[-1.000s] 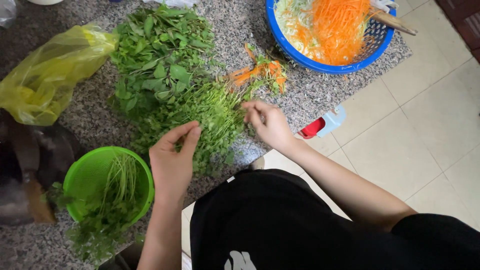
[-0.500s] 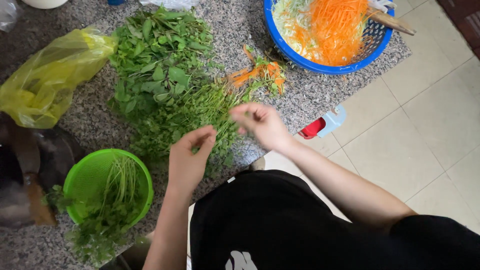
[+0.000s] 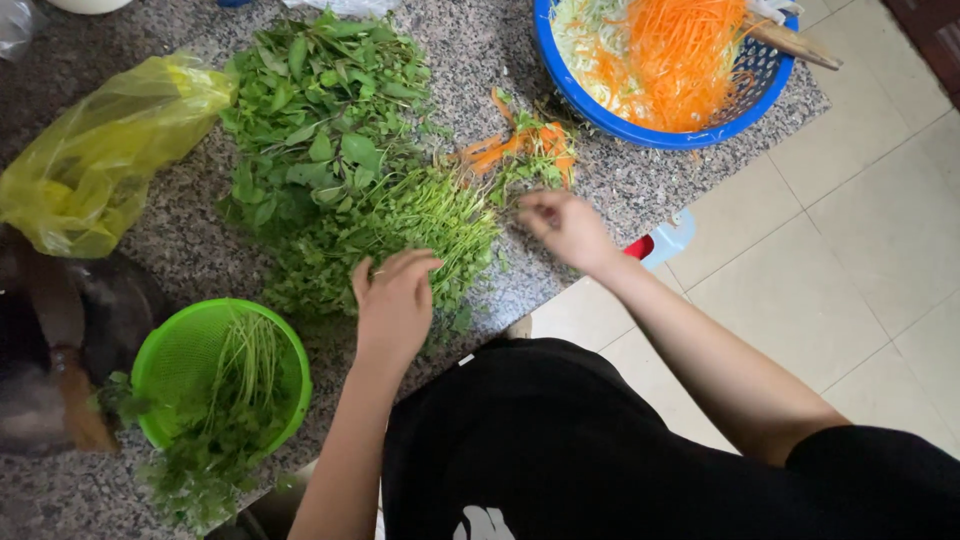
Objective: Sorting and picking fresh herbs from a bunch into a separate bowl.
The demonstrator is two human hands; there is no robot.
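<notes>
Herbs lie heaped on the speckled granite counter (image 3: 640,190): a pile of fine-stemmed greens (image 3: 400,235) below a mound of broad-leafed herbs (image 3: 320,110). The left hand (image 3: 393,305) rests on the fine greens, fingers loosely spread, gripping nothing visible. The right hand (image 3: 565,228) is motion-blurred beside the carrot scraps (image 3: 520,148); whether it pinches anything cannot be told. The blue basket of shredded carrot (image 3: 665,60) is cut off at the top edge.
</notes>
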